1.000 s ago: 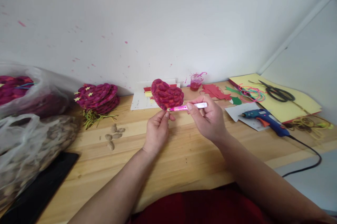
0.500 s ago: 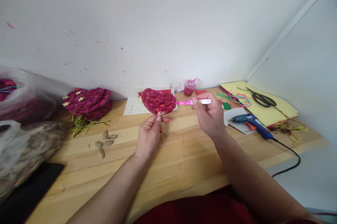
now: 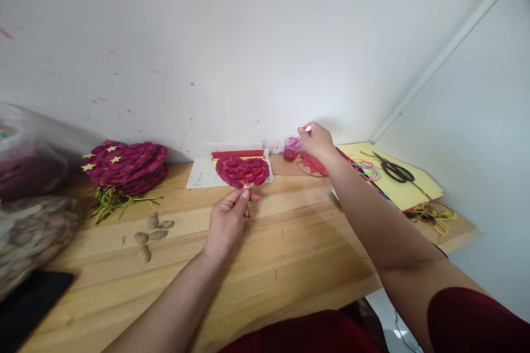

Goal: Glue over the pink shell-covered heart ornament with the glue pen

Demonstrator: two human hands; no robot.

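My left hand (image 3: 227, 219) pinches the lower tip of a heart-shaped piece (image 3: 242, 171) covered in magenta-painted shells, held flat just above the wooden table (image 3: 265, 242). My right hand (image 3: 317, 140) is stretched out to the back of the table, closed on a white-handled paintbrush whose end sits in a small cup of pink paint (image 3: 291, 148) by the wall. Only the white tip of the brush shows above my fingers.
A stack of finished magenta hearts with yellow stars (image 3: 124, 161) lies back left over green strips. Loose nut shells (image 3: 149, 230) lie nearby, with plastic bags (image 3: 28, 215) at far left. Scissors (image 3: 391, 168), coloured bands and yellow paper (image 3: 414, 184) sit at right.
My right hand has moved away from the heart to the paint cup at the back. The heart has tilted down flatter, and the view has shifted left.
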